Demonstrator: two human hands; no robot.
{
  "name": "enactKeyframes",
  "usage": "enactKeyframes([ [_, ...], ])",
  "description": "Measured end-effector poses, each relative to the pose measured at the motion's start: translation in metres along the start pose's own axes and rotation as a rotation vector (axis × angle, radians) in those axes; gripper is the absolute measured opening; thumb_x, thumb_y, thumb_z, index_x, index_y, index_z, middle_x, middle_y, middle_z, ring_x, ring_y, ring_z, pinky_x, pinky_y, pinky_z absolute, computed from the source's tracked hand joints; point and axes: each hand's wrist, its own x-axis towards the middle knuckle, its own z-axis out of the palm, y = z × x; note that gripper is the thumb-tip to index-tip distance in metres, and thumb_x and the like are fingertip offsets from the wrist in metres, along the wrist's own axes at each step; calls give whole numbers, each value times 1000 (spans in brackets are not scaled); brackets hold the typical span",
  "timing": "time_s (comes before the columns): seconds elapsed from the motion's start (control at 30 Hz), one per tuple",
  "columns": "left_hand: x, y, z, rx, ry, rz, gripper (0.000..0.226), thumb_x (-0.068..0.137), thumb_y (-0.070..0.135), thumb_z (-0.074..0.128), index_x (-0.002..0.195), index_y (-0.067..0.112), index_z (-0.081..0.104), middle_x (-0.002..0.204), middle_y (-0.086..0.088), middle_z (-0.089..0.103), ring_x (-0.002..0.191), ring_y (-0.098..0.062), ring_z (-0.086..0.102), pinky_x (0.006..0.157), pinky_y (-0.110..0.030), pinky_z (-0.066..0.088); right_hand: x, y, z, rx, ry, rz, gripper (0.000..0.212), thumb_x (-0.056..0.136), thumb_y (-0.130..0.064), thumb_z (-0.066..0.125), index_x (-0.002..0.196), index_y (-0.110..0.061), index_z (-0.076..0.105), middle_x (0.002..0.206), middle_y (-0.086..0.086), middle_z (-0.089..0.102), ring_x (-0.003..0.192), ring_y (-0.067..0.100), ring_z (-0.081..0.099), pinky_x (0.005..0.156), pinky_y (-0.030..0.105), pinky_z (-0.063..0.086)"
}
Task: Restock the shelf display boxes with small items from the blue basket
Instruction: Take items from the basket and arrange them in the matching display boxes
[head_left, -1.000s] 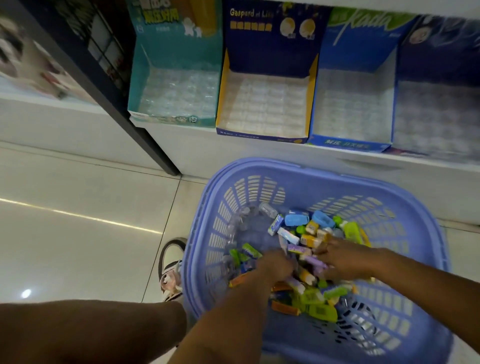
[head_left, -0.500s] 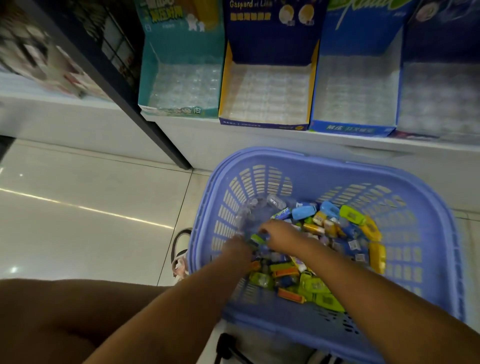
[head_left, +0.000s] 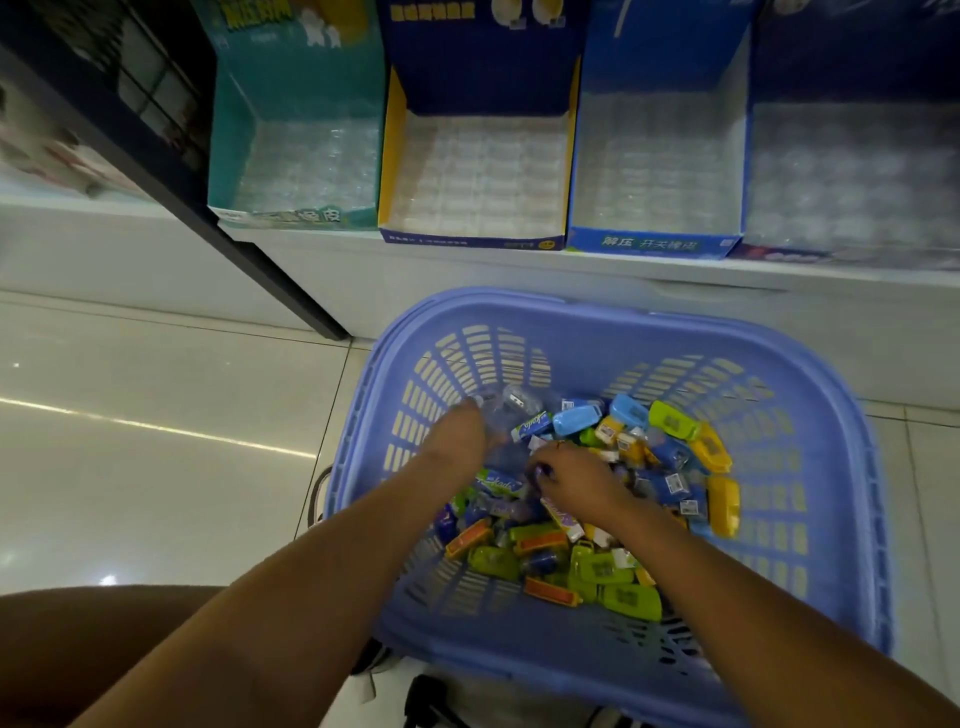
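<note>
Head view: both hands (head_left: 460, 436) (head_left: 574, 480) deep among basket (head_left: 831, 467) items (head_left: 613, 571), grips unclear; display boxes (head_left: 475, 176) beyond.

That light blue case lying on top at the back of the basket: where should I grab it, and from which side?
Pinch the light blue case across its two long edges, coming straight down from above. It lies flat on top of the pile with its broad face up, and neighbours crowd its ends. The right hand is nearest, though whether it already holds something is unclear.
</note>
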Motion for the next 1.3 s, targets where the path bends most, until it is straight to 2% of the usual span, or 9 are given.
enactKeyframes([
  [0.07, 0, 9, 1, -262, 98, -11, 37, 98, 17, 46, 127, -5, 42, 118, -30, 57, 103, -37, 59, 80, -41, 47, 5, 5, -5, -40, 88, -17, 23, 90, -11, 49, 107, -11, 66, 113, 11, 61, 109, 27, 52, 88, 32, 41],
  [0.23, -14, -6, 31, -328, 208, -24, 34, 92, 6, 48, 124, -2, 46, 124, -22, 53, 115, -36, 52, 94, -39, 43, 29, 9, -14, -369, 35, -67, 41, 89, -15, 50, 130, -14, 50, 136, 7, 48, 128, 24, 34, 105, 34, 33],
  [0.33, -22, -21, 48, -339, 156, -249, 37, 87, 14, 53, 120, -3, 49, 124, -22, 53, 114, -36, 53, 95, -40, 47, 45, 14, -21, -557, 15, -4, 52, 91, -37, 49, 137, -16, 39, 135, 12, 46, 125, 31, 36, 104, 41, 31],
  [0.43, -23, -28, 55, -288, 45, -322, 35, 89, 19, 52, 116, -2, 59, 118, -19, 61, 109, -34, 59, 88, -36, 49, 54, 29, -29, -585, -56, 27, 67, 87, -61, 46, 139, -20, 35, 134, 10, 48, 123, 31, 42, 100, 43, 37],
  [0.63, -9, -19, 58, -158, 115, -257, 36, 91, 18, 52, 122, -2, 50, 122, -18, 56, 112, -33, 55, 92, -39, 47, 61, 38, -32, -455, -142, -44, 65, 83, -73, 39, 129, -28, 43, 124, 7, 57, 113, 29, 52, 88, 39, 45],
  [0.77, 7, -19, 54, -60, 98, -298, 34, 93, 25, 57, 118, 2, 55, 118, -15, 62, 108, -31, 61, 89, -42, 53, 66, 28, -22, -364, -148, -98, 66, 84, -68, 44, 136, -29, 32, 133, 9, 48, 113, 32, 54, 82, 37, 46],
  [0.97, 20, -26, 61, -415, 19, -209, 86, 71, 39, 81, 132, 0, 36, 128, -14, 53, 116, -31, 55, 92, -43, 50, 79, 20, -15, -422, -98, -72, 40, 94, -47, 44, 124, -21, 39, 121, 14, 59, 106, 35, 58, 78, 41, 49],
  [1.07, 21, -21, 64, -370, 63, -245, 103, 61, 50, 84, 137, 3, 33, 133, -11, 52, 120, -31, 53, 95, -46, 49, 78, 24, -13, -468, -88, -32, 36, 98, -36, 39, 127, -17, 44, 126, 14, 56, 112, 35, 55, 83, 42, 49],
  [1.3, 24, -26, 64, -580, 133, -166, 51, 74, 25, 80, 110, -1, 54, 106, -14, 65, 100, -31, 63, 77, -38, 53, 88, 23, -49, -344, -535, 4, 32, 91, -39, 51, 108, -15, 61, 114, 8, 63, 94, 24, 57, 73, 29, 40],
])
